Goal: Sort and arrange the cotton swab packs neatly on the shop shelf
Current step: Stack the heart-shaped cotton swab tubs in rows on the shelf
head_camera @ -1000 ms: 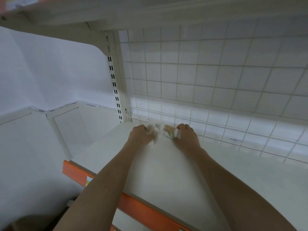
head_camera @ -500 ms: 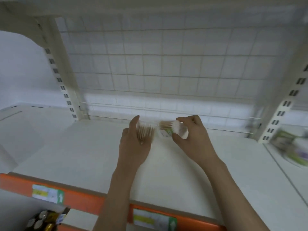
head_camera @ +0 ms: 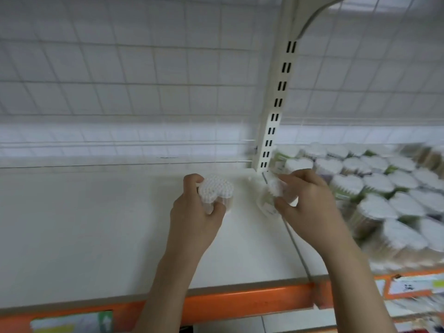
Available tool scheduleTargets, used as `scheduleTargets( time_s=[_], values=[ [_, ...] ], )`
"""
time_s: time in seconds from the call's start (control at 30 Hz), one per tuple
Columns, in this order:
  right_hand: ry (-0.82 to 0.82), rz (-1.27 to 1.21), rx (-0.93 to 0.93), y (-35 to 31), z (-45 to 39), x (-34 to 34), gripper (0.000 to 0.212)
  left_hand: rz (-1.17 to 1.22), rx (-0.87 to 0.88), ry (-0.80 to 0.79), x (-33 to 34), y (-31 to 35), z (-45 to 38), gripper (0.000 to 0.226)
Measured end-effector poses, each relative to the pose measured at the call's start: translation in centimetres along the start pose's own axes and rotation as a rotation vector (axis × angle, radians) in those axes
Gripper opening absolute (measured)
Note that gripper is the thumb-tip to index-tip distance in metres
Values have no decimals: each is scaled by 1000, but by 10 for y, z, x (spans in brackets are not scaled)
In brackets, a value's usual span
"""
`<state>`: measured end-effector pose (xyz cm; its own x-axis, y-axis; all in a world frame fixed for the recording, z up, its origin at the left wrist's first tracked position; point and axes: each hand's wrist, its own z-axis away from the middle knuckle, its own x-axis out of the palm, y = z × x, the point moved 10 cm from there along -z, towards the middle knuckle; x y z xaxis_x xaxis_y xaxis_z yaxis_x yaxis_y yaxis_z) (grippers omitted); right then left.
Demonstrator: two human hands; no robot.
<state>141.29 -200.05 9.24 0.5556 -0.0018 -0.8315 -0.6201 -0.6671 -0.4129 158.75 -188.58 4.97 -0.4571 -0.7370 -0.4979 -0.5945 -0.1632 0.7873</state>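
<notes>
White shelf (head_camera: 101, 231), bare at left, stocked packs (head_camera: 374, 188) at right. One swab pack (head_camera: 216, 192) gripped in left hand (head_camera: 194, 219), another pack (head_camera: 270, 198) pinched by right hand (head_camera: 310, 207). Packs best set upright, flush beside the stocked rows.

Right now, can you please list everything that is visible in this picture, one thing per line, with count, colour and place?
held swab packs: two, white tips, one in the left hand, one in the right, above the shelf board near the upright
stocked swab packs: many, blurred, exact count unclear, white tops with green labels, in rows on the right bay
shelf board: one, white, left bay, bare where it shows
wire grid back: white, behind both bays
slotted upright: one, cream, between the bays
front rail: orange, along the shelf edge, with price labels, text unreadable
left hand: grips its pack from the side
right hand: pinches its pack with fingers and thumb
</notes>
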Motion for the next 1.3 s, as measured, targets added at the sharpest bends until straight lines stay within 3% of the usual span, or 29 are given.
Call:
scheduleTargets(
  time_s=[0.1,0.6,0.73,0.97,1.3],
  values=[
    [-53,66,24,26,-6,-7,30,-8,20,-27,24,14,1,51],
    [-132,178,-12,70,-37,-2,33,-17,111,-128,75,57,7,50],
    [-100,146,-35,72,-32,-22,38,-15,147,-182,97,74,15,49],
    [-22,90,-90,91,-10,-67,14,-2,207,-249,136,104,37,46],
    [42,-6,-135,117,12,-86,31,-114,174,-210,156,115,51,59]
  ],
)
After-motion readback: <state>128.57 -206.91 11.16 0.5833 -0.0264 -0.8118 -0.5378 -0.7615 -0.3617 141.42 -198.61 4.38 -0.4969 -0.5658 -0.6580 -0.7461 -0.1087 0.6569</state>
